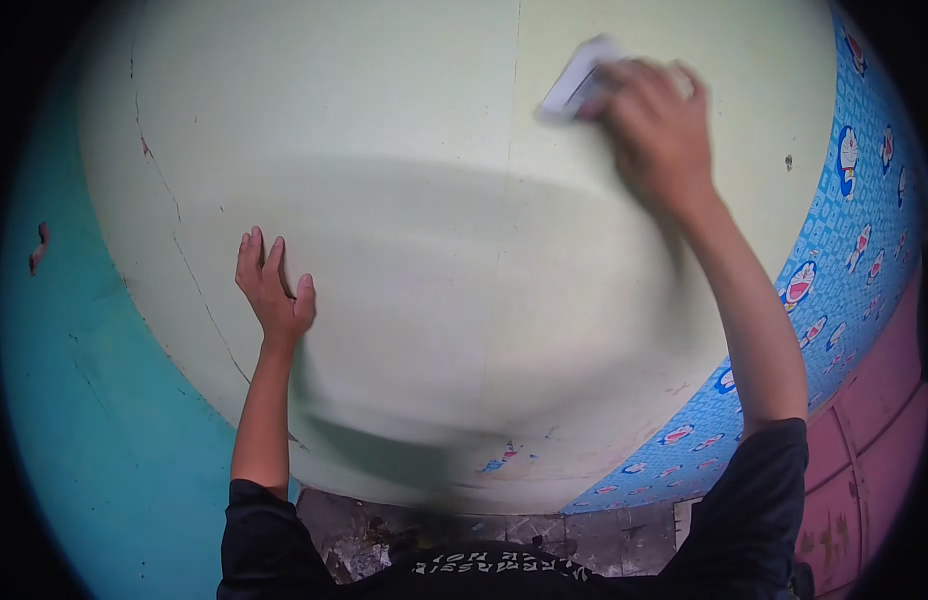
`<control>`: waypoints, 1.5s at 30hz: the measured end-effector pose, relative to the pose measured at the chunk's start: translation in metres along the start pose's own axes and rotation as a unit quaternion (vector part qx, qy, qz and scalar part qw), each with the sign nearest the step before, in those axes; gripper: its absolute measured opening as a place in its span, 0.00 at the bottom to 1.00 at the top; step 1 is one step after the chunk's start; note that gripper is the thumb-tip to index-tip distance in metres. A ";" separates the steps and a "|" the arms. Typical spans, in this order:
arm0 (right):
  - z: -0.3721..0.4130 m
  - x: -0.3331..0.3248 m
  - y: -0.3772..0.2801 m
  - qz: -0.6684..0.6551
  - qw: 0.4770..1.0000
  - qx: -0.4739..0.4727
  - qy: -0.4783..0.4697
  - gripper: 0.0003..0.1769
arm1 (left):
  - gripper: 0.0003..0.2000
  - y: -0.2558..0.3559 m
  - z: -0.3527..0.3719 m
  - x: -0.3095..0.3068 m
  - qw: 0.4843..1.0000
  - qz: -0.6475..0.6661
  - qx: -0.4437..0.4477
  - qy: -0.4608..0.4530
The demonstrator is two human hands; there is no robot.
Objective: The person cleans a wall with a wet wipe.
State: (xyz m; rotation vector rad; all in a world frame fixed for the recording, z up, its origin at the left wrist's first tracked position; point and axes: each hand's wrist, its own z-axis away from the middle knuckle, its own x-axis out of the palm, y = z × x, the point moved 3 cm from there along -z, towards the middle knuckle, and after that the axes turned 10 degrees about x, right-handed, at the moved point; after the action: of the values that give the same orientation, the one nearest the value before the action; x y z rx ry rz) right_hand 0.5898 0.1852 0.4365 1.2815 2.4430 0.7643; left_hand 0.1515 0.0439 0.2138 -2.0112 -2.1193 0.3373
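My right hand (664, 125) is raised at the upper right with its fingers wrapped round a flat white block (576, 85). The block is held at or very near the pale cream wall (384, 120); motion blur hides its exact kind. Lower and to the left, my left hand (274, 285) rests against the same wall with its fingers stretched out and nothing in it. Shadows from both arms fall across the wall surface.
A long crack (174, 210) runs down the wall's left part. Chipped paint (504, 458) shows low down. Turquoise wall (114, 400) borders the left; blue cartoon-patterned wallpaper (759, 340) and a pink panelled surface (864, 450) lie right. Dark, stained floor (624, 540) shows below.
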 end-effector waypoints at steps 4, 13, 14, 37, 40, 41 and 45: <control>0.056 -0.001 -0.093 -0.120 0.944 -0.276 -0.134 0.02 | 0.31 0.001 -0.002 0.000 1.000 -0.004 -0.002 -0.001; 0.014 -0.001 -0.013 -0.043 0.998 0.021 -0.044 0.07 | 0.31 -0.001 0.011 -0.001 1.000 0.002 -0.001 -0.013; 0.030 0.006 -0.027 -0.052 0.996 -0.021 -0.073 0.06 | 0.31 -0.001 0.011 0.000 1.000 0.004 -0.002 -0.011; -0.016 -0.007 0.003 -0.055 0.993 0.093 0.048 0.12 | 0.32 0.007 0.019 0.004 1.000 -0.001 -0.021 -0.013; 0.015 0.010 -0.052 -0.082 0.993 -0.038 -0.081 0.07 | 0.32 0.009 0.018 0.005 1.000 0.004 -0.021 -0.003; 0.033 0.014 -0.075 -0.104 0.980 -0.113 -0.123 0.06 | 0.32 0.009 0.018 0.004 1.000 0.004 -0.021 0.001; 0.037 0.009 -0.075 -0.135 0.975 -0.155 -0.086 0.04 | 0.31 0.009 0.020 0.003 1.000 -0.003 -0.029 -0.011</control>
State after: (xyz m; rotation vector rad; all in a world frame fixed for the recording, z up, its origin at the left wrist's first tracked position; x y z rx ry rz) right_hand 0.5511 0.1699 0.3637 0.8432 2.1916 0.8755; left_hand 0.1542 0.0464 0.1920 -2.0418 -2.1701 0.3017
